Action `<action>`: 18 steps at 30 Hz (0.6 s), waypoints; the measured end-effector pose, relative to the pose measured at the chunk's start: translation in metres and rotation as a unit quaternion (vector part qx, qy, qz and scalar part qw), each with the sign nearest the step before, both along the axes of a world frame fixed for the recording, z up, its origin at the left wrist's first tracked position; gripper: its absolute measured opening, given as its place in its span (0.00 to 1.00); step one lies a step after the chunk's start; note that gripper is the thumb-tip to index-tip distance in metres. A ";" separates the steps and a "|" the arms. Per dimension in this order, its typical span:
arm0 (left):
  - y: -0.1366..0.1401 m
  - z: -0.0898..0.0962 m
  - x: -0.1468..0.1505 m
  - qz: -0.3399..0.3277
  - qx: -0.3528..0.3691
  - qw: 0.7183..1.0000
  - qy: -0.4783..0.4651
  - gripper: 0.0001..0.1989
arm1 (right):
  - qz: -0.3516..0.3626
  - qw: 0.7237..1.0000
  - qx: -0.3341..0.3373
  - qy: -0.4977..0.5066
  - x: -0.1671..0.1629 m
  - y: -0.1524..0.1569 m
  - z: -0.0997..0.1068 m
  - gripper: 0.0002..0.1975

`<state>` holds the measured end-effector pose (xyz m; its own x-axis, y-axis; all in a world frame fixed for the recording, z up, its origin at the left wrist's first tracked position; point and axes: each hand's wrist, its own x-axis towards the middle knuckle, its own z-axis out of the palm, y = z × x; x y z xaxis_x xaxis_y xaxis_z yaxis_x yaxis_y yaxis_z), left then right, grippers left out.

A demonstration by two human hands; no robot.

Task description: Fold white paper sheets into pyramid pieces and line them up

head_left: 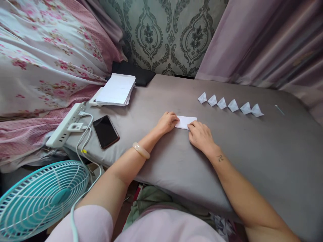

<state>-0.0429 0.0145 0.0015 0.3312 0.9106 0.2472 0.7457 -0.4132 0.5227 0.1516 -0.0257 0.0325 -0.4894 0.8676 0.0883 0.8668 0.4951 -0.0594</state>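
A small white sheet of paper, folded into a rectangle, lies flat on the grey cloth surface in front of me. My left hand grips its left end, with the thumb and fingers closed together at the edge. At the right end, my right hand holds the lower corner with bent fingers. Several folded white paper shapes stand in a slanting row farther back on the right. The undersides of my fingers are hidden.
A stack of white paper lies at the back left, near a black cloth-like item. Closer are a phone, a power strip with white cables, and a turquoise fan. A thin stick lies far right.
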 end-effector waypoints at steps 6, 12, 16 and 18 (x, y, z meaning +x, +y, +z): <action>0.011 0.006 -0.006 -0.020 -0.070 0.995 -0.064 0.09 | -0.029 0.996 0.019 -0.077 -0.027 -0.023 0.010 0.21; 0.014 0.001 -0.005 -0.020 -0.065 0.995 -0.076 0.09 | -0.073 0.994 0.013 -0.086 -0.039 -0.037 0.006 0.24; 0.016 -0.003 -0.005 -0.016 -0.060 0.996 -0.068 0.09 | -0.085 0.993 0.004 -0.087 -0.044 -0.038 0.005 0.25; 0.015 -0.002 -0.005 -0.017 -0.060 0.996 -0.057 0.10 | -0.086 0.993 0.000 -0.085 -0.045 -0.038 0.004 0.25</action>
